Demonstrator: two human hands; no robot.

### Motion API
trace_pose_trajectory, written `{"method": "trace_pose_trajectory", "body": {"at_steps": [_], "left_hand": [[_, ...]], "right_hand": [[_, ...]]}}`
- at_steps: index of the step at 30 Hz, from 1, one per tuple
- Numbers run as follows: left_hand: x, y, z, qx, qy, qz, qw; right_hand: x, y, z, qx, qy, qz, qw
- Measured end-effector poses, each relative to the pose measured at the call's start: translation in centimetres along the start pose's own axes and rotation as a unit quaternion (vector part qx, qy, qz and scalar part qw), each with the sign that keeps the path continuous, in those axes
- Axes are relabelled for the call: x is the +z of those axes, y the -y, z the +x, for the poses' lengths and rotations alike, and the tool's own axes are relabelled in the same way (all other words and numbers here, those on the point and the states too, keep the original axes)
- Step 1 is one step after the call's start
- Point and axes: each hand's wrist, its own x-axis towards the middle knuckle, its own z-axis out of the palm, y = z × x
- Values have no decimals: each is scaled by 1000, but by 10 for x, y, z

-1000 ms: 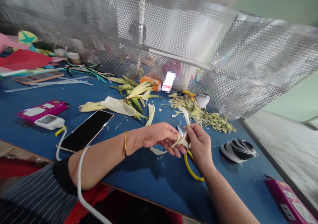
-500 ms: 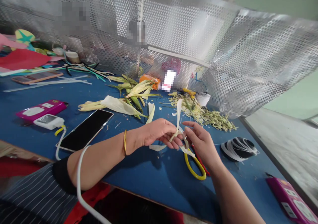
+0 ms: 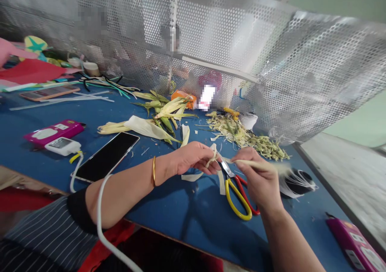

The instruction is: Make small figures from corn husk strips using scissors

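Observation:
My left hand [image 3: 194, 158] pinches one end of a pale corn husk strip [image 3: 241, 162] just above the blue table [image 3: 181, 219]. My right hand [image 3: 261, 177] is closed on the same strip and holds it stretched out to the right, where its far end blurs. Yellow and red scissors [image 3: 238, 191] lie on the table just under and between the hands. Loose pieces of pale strip [image 3: 192, 176] lie beneath the left hand. A gold bangle [image 3: 153, 170] sits on my left wrist.
Whole green and pale corn husks [image 3: 157, 117] lie mid-table, with a heap of husk scraps [image 3: 250, 137] to their right. A black phone [image 3: 105, 156], a white charger [image 3: 62, 145] and a pink device [image 3: 52, 129] sit left. White string coil [image 3: 297, 181] right. Perforated metal screen [image 3: 271, 63] behind.
My right hand has moved right and pulled the husk strip taut away from the left hand. The scissors under it have come fully into view.

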Motion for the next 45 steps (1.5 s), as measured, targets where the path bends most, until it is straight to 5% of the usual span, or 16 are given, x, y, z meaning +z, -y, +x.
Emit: {"method": "trace_pose_trajectory", "body": {"at_steps": [9, 16, 20, 26, 45], "left_hand": [[4, 7, 1, -30, 16, 25, 999], [5, 10, 2, -37, 28, 37, 998], [8, 11, 2, -44, 26, 31, 998], [7, 11, 3, -37, 7, -22, 999], [3, 8, 6, -23, 16, -119, 993]], "right_hand": [[8, 6, 1, 70, -84, 163, 981], [10, 4, 0, 77, -131, 59, 987], [9, -2, -2, 66, -101, -121, 985], [7, -6, -2, -50, -13, -285, 957], [2, -2, -3, -17, 91, -370, 924]]}}
